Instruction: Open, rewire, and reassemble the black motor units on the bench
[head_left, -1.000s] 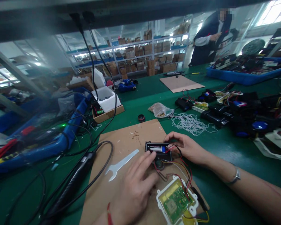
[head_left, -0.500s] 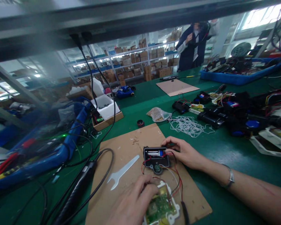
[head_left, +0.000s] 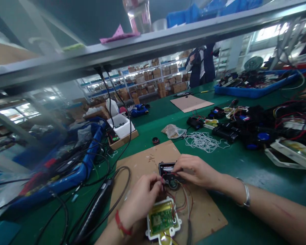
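On brown cardboard (head_left: 201,211): left hand (head_left: 144,194), right hand (head_left: 197,172) at black rectangular plastic case (head_left: 169,177); fingers bent, grip unclear. Black cylindrical handle (head_left: 94,211): white label (head_left: 106,184), unreadable.

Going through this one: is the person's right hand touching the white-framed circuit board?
Apart. The head view shows cardboard and wires between the right hand, up at the black housing, and the circuit board lower in the picture.
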{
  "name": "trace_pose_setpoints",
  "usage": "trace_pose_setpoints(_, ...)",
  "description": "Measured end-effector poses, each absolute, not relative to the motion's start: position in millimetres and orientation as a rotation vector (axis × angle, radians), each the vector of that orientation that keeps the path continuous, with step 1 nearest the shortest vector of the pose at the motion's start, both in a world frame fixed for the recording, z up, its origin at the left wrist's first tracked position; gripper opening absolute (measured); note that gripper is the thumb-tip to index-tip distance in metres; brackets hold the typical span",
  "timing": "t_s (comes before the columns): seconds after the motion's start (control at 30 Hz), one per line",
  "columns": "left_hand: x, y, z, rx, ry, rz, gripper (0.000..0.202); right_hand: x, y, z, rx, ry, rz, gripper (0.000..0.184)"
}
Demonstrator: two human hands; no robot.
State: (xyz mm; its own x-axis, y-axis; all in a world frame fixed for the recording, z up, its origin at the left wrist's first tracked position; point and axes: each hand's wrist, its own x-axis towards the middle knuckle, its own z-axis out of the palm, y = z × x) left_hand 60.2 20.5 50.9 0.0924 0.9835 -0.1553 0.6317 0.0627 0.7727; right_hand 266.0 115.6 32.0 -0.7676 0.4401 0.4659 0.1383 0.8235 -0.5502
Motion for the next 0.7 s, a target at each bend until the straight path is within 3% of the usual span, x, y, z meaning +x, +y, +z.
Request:
trace_pose_setpoints(0.1, 72, 32, 60, 1.684, 1.594, 0.641, 0.031, 254, 111, 33, -0.517, -2.386, 0.583, 0.011)
trace_pose_setpoints(0.37, 87, 48, 65, 1.822, 1.651, 0.652, 0.018, 239, 120, 35, -0.6, -2.385, 0.5, 0.017)
trace_pose_setpoints(0.57, 71, 50, 69, 1.962, 1.586, 0.571, 0.016, 254, 129, 22, -0.602, -2.333, 0.768, 0.025)
trace_pose_setpoints(0.7, 69, 55, 68, 2.152, 1.489, 0.495, 0.022, 254, 128, 12, -0.576, -2.341, 0.93, 0.019)
